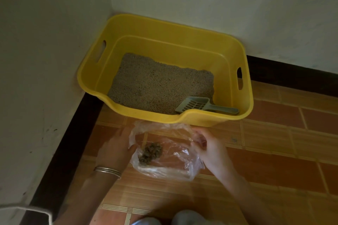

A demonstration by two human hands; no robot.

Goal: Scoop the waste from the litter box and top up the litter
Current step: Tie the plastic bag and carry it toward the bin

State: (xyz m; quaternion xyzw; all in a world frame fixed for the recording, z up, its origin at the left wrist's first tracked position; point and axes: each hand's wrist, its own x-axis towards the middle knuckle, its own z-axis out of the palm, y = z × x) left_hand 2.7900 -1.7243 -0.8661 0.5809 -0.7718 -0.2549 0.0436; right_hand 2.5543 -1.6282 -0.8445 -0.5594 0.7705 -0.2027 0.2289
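A yellow litter box (228, 49) stands in the room corner with a bed of grey-brown litter (157, 85) inside. A grey slotted scoop (199, 104) lies in its near right corner, handle pointing right. On the floor in front sits a clear plastic bag (170, 162), its mouth held wide, with a dark clump of waste (150, 152) inside. My left hand (117, 149) grips the bag's left rim. My right hand (210, 147) pinches the right rim.
White walls (45, 60) with a dark skirting strip close in the left and back. Orange floor tiles (274, 151) stretch to the right. A pale object's corner (25, 212) shows at the bottom left. My knees (182, 219) are at the bottom edge.
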